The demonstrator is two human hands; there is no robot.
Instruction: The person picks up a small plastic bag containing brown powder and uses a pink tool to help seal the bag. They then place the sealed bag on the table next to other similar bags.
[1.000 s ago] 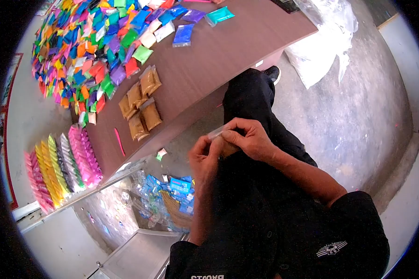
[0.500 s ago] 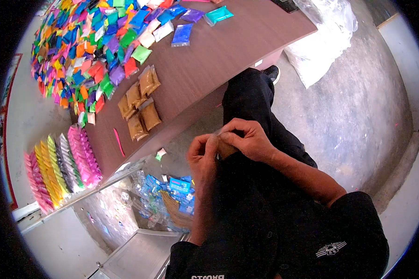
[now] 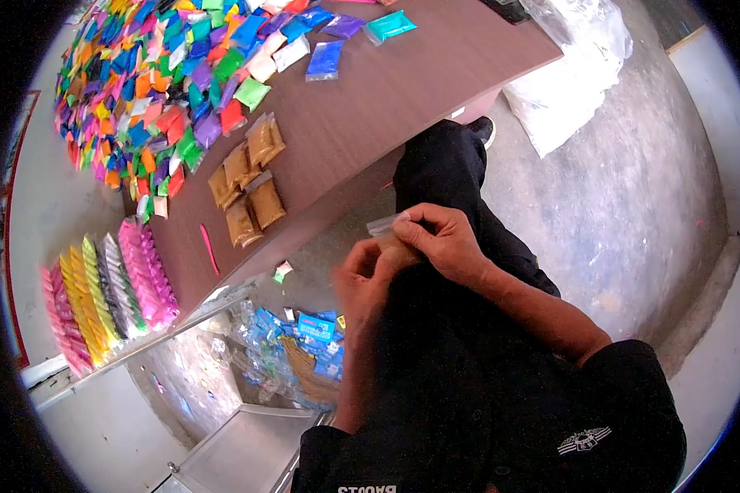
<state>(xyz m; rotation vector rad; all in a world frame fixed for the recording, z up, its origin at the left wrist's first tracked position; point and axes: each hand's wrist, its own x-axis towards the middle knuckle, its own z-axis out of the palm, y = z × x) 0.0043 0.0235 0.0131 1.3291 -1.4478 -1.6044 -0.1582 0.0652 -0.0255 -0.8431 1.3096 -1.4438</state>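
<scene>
A small clear zip bag (image 3: pixel 382 226) with brown filling is held over my lap, its see-through top strip pointing up and left. Thumb and fingers of my right hand (image 3: pixel 446 244) pinch it near the upper edge. My left hand (image 3: pixel 368 278), slightly smeared by motion, is closed on the lower left side of the same bag. Fingers cover much of the brown part. On the table to the left lie several similar brown-filled bags (image 3: pixel 265 201) in a cluster, with a pink stick-like tool (image 3: pixel 210 249) beside them.
A big heap of colourful small packets (image 3: pixel 156 99) covers the far left of the brown table (image 3: pixel 378 99). Rows of packets in strips (image 3: pixel 107 287) lie at its left end. Below are blue packaging (image 3: pixel 316 329) and a metal-framed panel (image 3: pixel 242 452). A white sack (image 3: pixel 563 90) stands right.
The bag's clear top strip has come into view above my fingers. My left hand has shifted slightly down its side, and my right hand has moved a little at the upper edge.
</scene>
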